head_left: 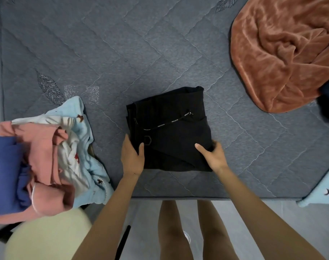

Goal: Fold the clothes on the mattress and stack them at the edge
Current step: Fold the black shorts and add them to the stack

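Left-side fingers (141, 148): thumb lies on top of the folded black garment (169, 132), the rest tucked along its left side, so the left hand (132, 158) pinches the near-left corner. On the other side one finger lies flat on top, the others curl round the near-right edge; the right hand (214, 156) grips that corner. Can't tell whether any fingers reach under the bundle.

Btwn the hands the garment is a compact squarish bundle of several layers w/ a printed drawcord across its top. It lies flat on the grey quilted mattress (122, 53), whose near edge runs just behind the wrists.

Left of the left hand, near: loose clothes pile (47, 147), pink, blue, white & light blue, unfolded. Far beyond the right hand: crumpled rust blanket (282, 53). Outside the right forearm: light-blue cloth (323, 194) at the mattress corner.

Risks, as I judge them: fold looks done, so next is prob. a lift or slide to the edge. Grip is on the near corners only, so the far layers may sag & the fold may open. The drawcord could snag. Set too near the loose pile, the pile may slump over it; too far out, it tips off the mattress.
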Available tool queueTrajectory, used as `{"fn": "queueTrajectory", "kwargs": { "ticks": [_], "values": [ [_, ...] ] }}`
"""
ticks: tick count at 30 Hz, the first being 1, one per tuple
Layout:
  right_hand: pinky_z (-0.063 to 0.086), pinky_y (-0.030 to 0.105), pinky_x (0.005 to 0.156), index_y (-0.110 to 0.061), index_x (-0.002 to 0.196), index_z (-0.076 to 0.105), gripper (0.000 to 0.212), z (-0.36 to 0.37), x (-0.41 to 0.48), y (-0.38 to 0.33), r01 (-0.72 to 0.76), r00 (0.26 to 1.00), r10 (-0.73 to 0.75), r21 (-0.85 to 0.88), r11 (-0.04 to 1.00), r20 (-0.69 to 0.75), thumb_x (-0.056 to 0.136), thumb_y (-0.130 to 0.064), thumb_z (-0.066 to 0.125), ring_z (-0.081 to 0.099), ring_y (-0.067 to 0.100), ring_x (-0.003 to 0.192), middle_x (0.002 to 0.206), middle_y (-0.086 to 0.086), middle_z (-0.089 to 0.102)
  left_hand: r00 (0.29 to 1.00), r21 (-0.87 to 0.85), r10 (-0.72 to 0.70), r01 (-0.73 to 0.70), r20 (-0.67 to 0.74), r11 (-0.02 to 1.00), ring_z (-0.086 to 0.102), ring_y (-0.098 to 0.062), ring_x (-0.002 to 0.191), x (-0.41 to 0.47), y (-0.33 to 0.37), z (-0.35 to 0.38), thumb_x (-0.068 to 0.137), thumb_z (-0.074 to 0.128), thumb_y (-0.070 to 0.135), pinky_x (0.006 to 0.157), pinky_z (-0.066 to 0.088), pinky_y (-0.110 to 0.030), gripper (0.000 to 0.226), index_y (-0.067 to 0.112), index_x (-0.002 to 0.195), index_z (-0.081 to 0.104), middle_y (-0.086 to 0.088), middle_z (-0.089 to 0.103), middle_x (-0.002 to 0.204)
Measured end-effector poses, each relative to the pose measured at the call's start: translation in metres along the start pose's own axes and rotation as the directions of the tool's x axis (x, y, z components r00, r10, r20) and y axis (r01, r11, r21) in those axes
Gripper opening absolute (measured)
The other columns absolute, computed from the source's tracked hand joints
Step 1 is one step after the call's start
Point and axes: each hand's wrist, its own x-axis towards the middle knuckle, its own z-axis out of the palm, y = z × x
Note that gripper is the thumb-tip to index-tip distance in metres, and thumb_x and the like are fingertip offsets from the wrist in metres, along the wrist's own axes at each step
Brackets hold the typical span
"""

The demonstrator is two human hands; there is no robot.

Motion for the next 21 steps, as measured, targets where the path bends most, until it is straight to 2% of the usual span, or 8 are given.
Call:
{"fn": "queueTrajectory", "kwargs": {
  "ticks": [2,4,6,8,12,15,17,21],
  "values": [
    [0.045,0.030,0.094,-0.010,0.128,0.051,0.061,-0.002,0.001,0.001,-0.039,0.997,0.043,-0.054,0.998,0.063,0.079,-0.037,0.076,0.057,0.022,0.115,0.124,0.003,0.060,0.980,-0.206,-0.172,0.189,0.100,0.960,0.029,-0.022,0.141,-0.003,0.002,0.003,0.097,0.053,0.025,0.118,0.024,-0.038,0.067,0.005,0.151,0.018,-0.011,0.029,0.153],
    [0.044,0.027,0.088,-0.011,0.128,0.052,0.057,-0.007,0.004,0.002,-0.066,0.991,0.072,-0.061,0.996,0.110,0.081,-0.035,0.075,0.058,0.019,0.108,0.122,0.001,0.061,0.968,-0.254,-0.226,0.246,0.107,0.935,0.042,-0.021,0.131,-0.004,0.002,0.003,0.094,0.058,0.025,0.111,0.035,-0.034,0.059,0.005,0.144,0.033,-0.010,0.044,0.143],
    [0.045,0.022,0.079,-0.012,0.124,0.053,0.049,-0.012,0.004,0.003,-0.086,0.985,0.086,-0.008,0.996,0.150,0.083,-0.031,0.073,0.059,0.012,0.097,0.120,0.000,0.062,0.941,-0.307,-0.313,0.339,0.130,0.889,0.055,-0.021,0.116,-0.002,0.003,-0.001,0.091,0.064,0.026,0.091,0.046,-0.025,0.049,0.006,0.132,0.048,-0.007,0.057,0.125],
    [0.046,0.021,0.080,-0.012,0.125,0.054,0.046,-0.016,0.003,0.003,-0.094,0.977,0.085,0.036,0.995,0.196,0.087,-0.030,0.070,0.060,0.010,0.097,0.121,0.000,0.062,0.894,-0.348,-0.389,0.446,0.224,0.825,0.061,-0.017,0.099,0.002,0.003,-0.007,0.088,0.068,0.029,0.074,0.048,-0.017,0.047,0.004,0.126,0.055,-0.006,0.063,0.113],
    [0.049,0.026,0.084,-0.011,0.127,0.054,0.046,-0.018,-0.002,-0.003,-0.143,0.965,0.113,0.115,0.983,0.235,0.088,-0.030,0.068,0.064,0.015,0.102,0.119,0.003,0.065,0.846,-0.320,-0.373,0.500,0.382,0.805,0.057,-0.010,0.093,0.007,0.008,-0.019,0.085,0.071,0.026,0.076,0.044,-0.018,0.052,0.010,0.132,0.052,-0.002,0.060,0.115],
    [0.053,0.024,0.066,-0.013,0.114,0.058,0.039,-0.020,-0.006,-0.017,-0.221,0.959,0.174,0.204,0.954,0.224,0.083,-0.033,0.073,0.069,0.013,0.087,0.101,0.000,0.071,0.817,-0.324,-0.354,0.523,0.455,0.788,0.059,-0.010,0.094,0.011,0.015,-0.031,0.086,0.069,0.025,0.080,0.046,-0.021,0.052,0.013,0.133,0.051,-0.003,0.062,0.116],
    [0.055,0.024,0.062,-0.011,0.110,0.062,0.037,-0.023,-0.005,-0.027,-0.243,0.955,0.190,0.233,0.942,0.226,0.081,-0.031,0.074,0.071,0.015,0.083,0.098,0.005,0.073,0.767,-0.364,-0.372,0.595,0.522,0.716,0.060,-0.016,0.099,0.014,0.021,-0.039,0.088,0.065,0.023,0.084,0.050,-0.030,0.047,0.013,0.132,0.050,-0.007,0.062,0.119],
    [0.055,0.037,0.087,-0.005,0.113,0.064,0.032,-0.027,0.000,-0.058,-0.347,0.917,0.246,0.322,0.881,0.314,0.087,-0.023,0.067,0.068,0.026,0.093,0.103,0.012,0.071,0.670,-0.472,-0.400,0.733,0.625,0.490,0.061,-0.026,0.103,0.022,0.029,-0.052,0.087,0.063,0.021,0.074,0.054,-0.042,0.027,0.012,0.112,0.059,-0.011,0.064,0.110]
  ]
}}
